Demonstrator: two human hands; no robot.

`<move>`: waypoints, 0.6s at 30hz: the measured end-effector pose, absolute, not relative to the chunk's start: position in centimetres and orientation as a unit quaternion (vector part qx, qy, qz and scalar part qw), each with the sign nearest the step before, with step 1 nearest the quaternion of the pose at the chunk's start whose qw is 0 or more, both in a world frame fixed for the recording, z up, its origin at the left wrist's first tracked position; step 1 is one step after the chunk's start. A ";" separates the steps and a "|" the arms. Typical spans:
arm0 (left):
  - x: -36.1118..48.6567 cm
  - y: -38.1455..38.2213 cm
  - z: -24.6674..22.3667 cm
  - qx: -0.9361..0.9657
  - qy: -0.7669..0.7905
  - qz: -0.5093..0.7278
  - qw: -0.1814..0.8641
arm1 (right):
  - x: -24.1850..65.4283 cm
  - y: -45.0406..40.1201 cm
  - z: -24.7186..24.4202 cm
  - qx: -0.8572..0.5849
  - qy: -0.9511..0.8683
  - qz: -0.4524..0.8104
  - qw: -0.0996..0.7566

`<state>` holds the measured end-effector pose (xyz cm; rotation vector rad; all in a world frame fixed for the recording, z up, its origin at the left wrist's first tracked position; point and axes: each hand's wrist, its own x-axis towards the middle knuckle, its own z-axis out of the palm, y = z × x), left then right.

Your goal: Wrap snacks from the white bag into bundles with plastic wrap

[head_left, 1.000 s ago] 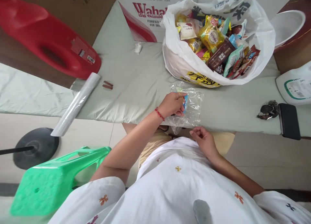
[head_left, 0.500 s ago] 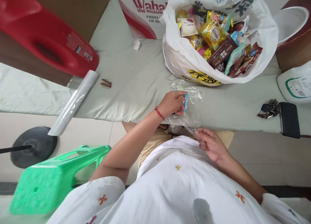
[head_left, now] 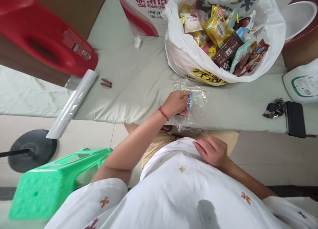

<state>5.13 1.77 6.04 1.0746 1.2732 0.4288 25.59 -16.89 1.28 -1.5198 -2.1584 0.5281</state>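
Observation:
My left hand (head_left: pixel 177 103), with a red cord bracelet on the wrist, is closed on a small blue snack packet (head_left: pixel 190 102) at the table's near edge. Crinkled clear plastic bag (head_left: pixel 200 103) lies around and under that packet, and its lower end hangs over the edge. My right hand (head_left: pixel 212 151) is held against the front of the white shirt, just below the bag, with its fingers curled. Whatever is in those fingers, if anything, is hidden. The plastic's lower end comes close to them, but I cannot tell whether they touch it.
A white carrier bag (head_left: pixel 174 53) full of wrapped snacks stands behind my hands, beside a carton (head_left: pixel 149 14). Leftward are a red jug (head_left: pixel 74 53), a clear film roll (head_left: pixel 72 105) jutting over the edge and a green stool (head_left: pixel 44 186). Keys (head_left: pixel 274 108) and a phone (head_left: pixel 295 119) lie right.
My right hand has moved slightly down and right towards the shirt, its fingers curling from a pinch at the plastic's end. The left hand stays on the packet. The view has shifted slightly.

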 end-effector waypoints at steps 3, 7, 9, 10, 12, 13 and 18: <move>5.2 1.7 6.0 0.479 0.562 0.193 0.646 | 22.8 -14.4 0.5 -0.530 -0.811 0.104 0.224; 5.2 1.8 5.6 0.497 0.564 0.192 0.631 | 19.8 -12.2 0.0 -0.524 -0.814 0.013 0.250; 5.2 1.8 5.5 0.503 0.561 0.191 0.629 | 19.2 -12.1 -0.1 -0.500 -0.826 -0.010 0.261; 5.2 1.7 5.5 0.505 0.559 0.190 0.629 | 19.1 -12.2 -0.2 -0.475 -0.840 -0.011 0.262; 5.2 1.6 5.7 0.512 0.559 0.189 0.625 | 19.2 -12.8 -0.8 -0.424 -0.873 0.012 0.240; 5.2 1.5 5.8 0.521 0.559 0.188 0.617 | 19.3 -13.1 -1.2 -0.408 -0.886 0.033 0.218; 5.2 0.9 6.6 0.673 0.547 0.158 0.473 | 20.0 -14.1 -1.4 -0.390 -0.899 0.119 0.159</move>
